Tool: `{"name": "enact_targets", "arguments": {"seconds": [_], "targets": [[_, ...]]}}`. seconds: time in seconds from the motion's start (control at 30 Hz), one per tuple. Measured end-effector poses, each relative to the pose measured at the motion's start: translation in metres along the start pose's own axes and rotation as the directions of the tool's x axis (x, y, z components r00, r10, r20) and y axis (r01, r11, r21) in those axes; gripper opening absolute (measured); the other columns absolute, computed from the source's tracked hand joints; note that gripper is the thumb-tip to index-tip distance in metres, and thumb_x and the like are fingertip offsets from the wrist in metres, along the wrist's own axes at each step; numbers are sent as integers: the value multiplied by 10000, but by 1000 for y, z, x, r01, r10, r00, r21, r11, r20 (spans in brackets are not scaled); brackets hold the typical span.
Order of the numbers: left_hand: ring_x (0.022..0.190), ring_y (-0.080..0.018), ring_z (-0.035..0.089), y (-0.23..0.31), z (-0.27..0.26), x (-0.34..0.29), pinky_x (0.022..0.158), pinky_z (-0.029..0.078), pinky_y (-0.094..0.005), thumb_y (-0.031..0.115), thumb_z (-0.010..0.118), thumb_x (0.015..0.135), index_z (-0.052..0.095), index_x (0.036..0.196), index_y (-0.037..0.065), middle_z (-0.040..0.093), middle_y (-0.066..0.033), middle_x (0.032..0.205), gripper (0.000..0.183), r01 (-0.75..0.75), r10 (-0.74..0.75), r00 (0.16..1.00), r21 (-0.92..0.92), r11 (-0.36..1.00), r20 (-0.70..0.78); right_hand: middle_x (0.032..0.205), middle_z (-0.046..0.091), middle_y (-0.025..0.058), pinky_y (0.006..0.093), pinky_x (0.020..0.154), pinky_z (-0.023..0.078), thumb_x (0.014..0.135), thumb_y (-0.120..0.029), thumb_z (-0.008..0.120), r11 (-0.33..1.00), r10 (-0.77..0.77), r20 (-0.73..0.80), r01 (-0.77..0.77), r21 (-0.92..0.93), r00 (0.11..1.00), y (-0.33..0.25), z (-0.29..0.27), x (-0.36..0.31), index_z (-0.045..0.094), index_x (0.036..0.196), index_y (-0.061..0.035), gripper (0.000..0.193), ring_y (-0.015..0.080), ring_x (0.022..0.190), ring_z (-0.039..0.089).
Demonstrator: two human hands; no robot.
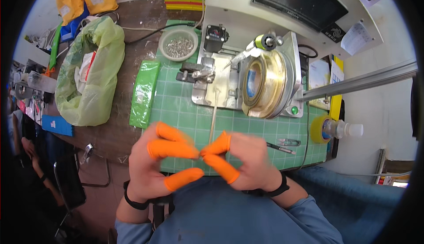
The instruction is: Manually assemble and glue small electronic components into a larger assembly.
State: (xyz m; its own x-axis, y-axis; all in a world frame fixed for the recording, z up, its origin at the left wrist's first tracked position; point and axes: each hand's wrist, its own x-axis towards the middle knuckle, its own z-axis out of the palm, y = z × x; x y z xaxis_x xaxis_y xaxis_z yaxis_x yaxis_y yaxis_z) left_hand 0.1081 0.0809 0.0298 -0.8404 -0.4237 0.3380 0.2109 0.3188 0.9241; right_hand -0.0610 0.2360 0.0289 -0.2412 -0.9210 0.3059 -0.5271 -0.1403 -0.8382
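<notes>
Orange finger cots cover several fingertips on both hands, and a black band circles each wrist. My left hand (148,167) is over the mat's near edge, its thumb apart from the fingers. Facing it, my right hand (251,158) pinches thumb and forefinger together; whatever is between them is too small to make out. The fingertips of both hands almost meet. A thin pale strip (214,122) runs from the bench machine's metal plate (217,83) down toward my right fingertips. Motion blurs both hands slightly.
A wire or tape reel (267,85) sits on the machine's right. Behind my left hand lie a green packet (145,94) and a bowl of small metal parts (179,58). Tweezers (289,142), a pen (281,148) and a clear bottle (340,129) lie at right; a plastic bag (106,67) stands left.
</notes>
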Motion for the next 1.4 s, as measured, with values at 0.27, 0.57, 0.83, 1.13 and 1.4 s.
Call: {"name": "enact_targets", "arguments": {"seconds": [0.27, 0.57, 0.83, 1.13, 1.4], "targets": [[733, -247, 694, 7, -8, 14, 610, 564, -338, 39, 853, 740, 740, 1009, 47, 726, -109, 988, 292, -296, 269, 955, 474, 829, 127, 772, 615, 93, 330, 527, 477, 888, -60, 721, 982, 165, 133, -176, 69, 977, -13, -12, 15, 661, 955, -14, 100, 248, 583, 607], [717, -248, 683, 9, -7, 23, 599, 522, -342, 13, 852, 688, 747, 937, 62, 739, -96, 954, 275, -318, 272, 948, 512, 798, 165, 754, 601, 103, 397, 511, 480, 840, -81, 701, 972, 46, 104, -20, -235, 994, -21, -18, 27, 637, 919, -32, 112, 311, 585, 609], [698, -268, 667, 8, -6, 39, 580, 517, -344, -33, 802, 679, 755, 987, 54, 728, -94, 943, 323, -472, 427, 881, 456, 755, 205, 744, 599, 102, 387, 494, 457, 854, -67, 717, 991, 65, 130, -48, -128, 989, -22, -30, 32, 629, 907, -25, 110, 302, 562, 591], [892, -306, 651, 0, -28, 39, 799, 513, -372, 19, 709, 819, 611, 933, 46, 711, -159, 1070, 152, -145, 180, 983, 486, 862, -26, 831, 591, 35, 281, 627, 465, 1030, -160, 655, 938, 261, 77, -271, 216, 962, 8, 7, 22, 613, 1121, -18, 173, 115, 674, 567], [985, -371, 647, -12, -23, 104, 881, 513, -393, -67, 659, 860, 599, 984, -17, 676, -192, 1124, 146, -178, 192, 981, 424, 888, 11, 1115, 513, 15, 294, 949, 370, 1143, -255, 438, 698, 452, -392, -44, 715, 802, 42, 54, 55, 469, 1390, -70, 310, 99, 999, 441]]}}
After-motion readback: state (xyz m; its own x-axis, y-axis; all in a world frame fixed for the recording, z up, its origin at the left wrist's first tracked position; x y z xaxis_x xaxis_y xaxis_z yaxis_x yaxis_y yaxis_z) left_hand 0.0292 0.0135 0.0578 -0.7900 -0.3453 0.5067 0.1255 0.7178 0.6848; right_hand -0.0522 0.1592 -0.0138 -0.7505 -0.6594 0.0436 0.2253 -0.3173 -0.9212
